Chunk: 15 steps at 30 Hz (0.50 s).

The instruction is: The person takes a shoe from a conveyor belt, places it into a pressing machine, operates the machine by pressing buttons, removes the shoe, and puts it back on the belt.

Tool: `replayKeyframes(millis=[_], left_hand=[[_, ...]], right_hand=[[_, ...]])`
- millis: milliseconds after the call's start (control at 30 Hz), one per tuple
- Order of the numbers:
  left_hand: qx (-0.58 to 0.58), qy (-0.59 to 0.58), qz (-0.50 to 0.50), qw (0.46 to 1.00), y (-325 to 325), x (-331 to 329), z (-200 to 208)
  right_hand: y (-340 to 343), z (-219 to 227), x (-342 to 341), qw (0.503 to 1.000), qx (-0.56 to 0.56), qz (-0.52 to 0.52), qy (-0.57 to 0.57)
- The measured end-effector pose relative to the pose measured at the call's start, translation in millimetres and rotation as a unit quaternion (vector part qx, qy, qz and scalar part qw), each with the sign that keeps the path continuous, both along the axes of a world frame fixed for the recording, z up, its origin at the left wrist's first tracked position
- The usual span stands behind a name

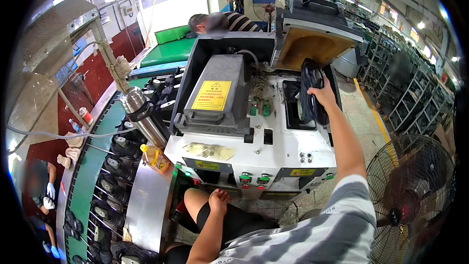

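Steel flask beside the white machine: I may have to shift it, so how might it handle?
The steel flask would probably feel stiff, given its metal-looking body. Its smooth, shiny side may be slippery. Tall and narrow, it could tip if pushed high.

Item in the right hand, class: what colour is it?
The item is black; the head view shows it best.

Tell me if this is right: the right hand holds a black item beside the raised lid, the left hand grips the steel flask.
One thing is wrong: the head view shows the left hand by the leg, away from the steel flask. The right hand does hold the black item.
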<state>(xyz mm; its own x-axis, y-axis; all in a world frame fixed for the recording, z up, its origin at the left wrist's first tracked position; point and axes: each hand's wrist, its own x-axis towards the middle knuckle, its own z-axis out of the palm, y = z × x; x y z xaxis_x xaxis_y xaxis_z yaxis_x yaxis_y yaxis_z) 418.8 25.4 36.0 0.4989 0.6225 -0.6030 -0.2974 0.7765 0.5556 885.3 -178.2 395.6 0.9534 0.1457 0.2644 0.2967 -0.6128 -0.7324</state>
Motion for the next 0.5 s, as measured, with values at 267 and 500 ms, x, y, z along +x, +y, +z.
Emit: replayKeyframes(millis=[267, 500], left_hand=[[0.307, 0.084, -0.100, 0.943, 7.7, 37.1, -20.5], [0.558, 0.154, -0.384, 0.720, -47.0, 44.2, 49.2]], right_hand=[[66.1, -37.3, 59.9, 0.950, -0.280, -0.025, 0.140], [18.8, -72.5, -0.5, 0.953, -0.288, 0.045, -0.076]])
